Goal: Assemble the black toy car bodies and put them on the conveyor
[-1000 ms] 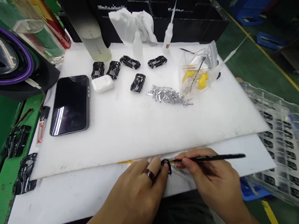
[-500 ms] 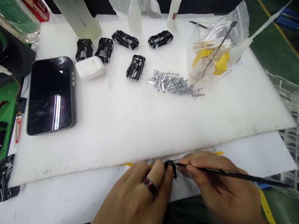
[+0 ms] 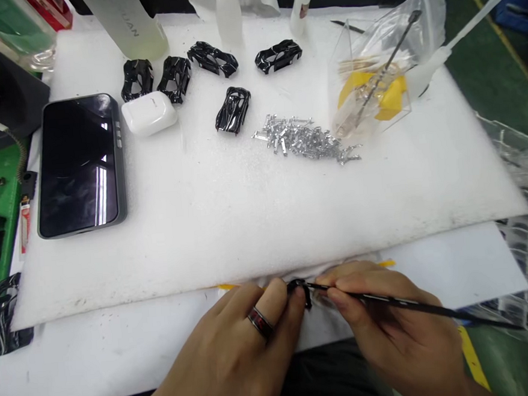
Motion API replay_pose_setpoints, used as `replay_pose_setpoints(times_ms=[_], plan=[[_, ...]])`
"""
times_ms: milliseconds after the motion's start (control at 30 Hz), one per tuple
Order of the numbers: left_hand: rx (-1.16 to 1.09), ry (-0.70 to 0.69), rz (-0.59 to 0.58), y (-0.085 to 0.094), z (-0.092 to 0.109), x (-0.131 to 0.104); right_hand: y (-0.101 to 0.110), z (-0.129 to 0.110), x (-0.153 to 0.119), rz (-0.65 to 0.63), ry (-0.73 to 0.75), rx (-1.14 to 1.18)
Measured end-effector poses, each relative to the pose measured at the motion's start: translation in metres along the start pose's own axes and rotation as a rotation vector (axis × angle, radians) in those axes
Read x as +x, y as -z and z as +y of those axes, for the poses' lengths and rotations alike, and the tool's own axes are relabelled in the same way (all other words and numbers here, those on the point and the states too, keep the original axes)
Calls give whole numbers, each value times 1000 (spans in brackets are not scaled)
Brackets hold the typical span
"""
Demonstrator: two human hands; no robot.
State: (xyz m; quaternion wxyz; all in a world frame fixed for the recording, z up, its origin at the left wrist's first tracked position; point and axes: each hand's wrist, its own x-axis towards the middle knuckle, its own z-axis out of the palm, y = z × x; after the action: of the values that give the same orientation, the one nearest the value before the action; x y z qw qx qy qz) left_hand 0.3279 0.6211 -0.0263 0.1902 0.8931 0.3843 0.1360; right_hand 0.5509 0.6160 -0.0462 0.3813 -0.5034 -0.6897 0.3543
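My left hand (image 3: 238, 344), wearing a dark ring, is closed around a small glossy black car body shell (image 3: 307, 297). Most of that shell is hidden by the fingers; only a curved end shows. My right hand (image 3: 390, 322) pinches a long thin black tool (image 3: 402, 303), like a pick or fine brush. Its tip touches or nearly touches the shell between the hands. Both hands are at the near edge of a white foam board (image 3: 230, 224), above white paper (image 3: 121, 353).
On the foam lie several black car shells (image 3: 234, 109), a pile of small silvery parts (image 3: 305, 139), a white earbud case (image 3: 149, 113) and a dark-screened device (image 3: 80, 165). At the back stand a bottle (image 3: 125, 23) and a clear box (image 3: 396, 119). Clear trays (image 3: 517, 265) sit at right.
The camera view has shifted slightly, so items on the foam appear higher and mostly further left. Both hands keep their grips, with the tool's tip still at the shell.
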Motion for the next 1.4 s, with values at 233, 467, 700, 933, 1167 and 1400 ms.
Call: replay_pose_setpoints(times_ms=[233, 467, 700, 933, 1167, 1400], plan=[[-7, 18, -3, -6, -1, -3, 0, 3, -3, -12, 5, 13], [-19, 18, -15, -4, 0, -6, -3, 4, -6, 3, 28, 42], [-20, 11, -15, -6, -1, -7, 1, 2, -5, 29, 4, 69], [-128, 38, -27, -12, -5, -16, 8, 2, -3, -64, 18, 105], [-143, 51, -29, -12, -4, -13, 8, 3, 2, -126, 76, 45], [-132, 36, -25, -8, -3, -12, 10, 4, 0, -204, 102, 43]])
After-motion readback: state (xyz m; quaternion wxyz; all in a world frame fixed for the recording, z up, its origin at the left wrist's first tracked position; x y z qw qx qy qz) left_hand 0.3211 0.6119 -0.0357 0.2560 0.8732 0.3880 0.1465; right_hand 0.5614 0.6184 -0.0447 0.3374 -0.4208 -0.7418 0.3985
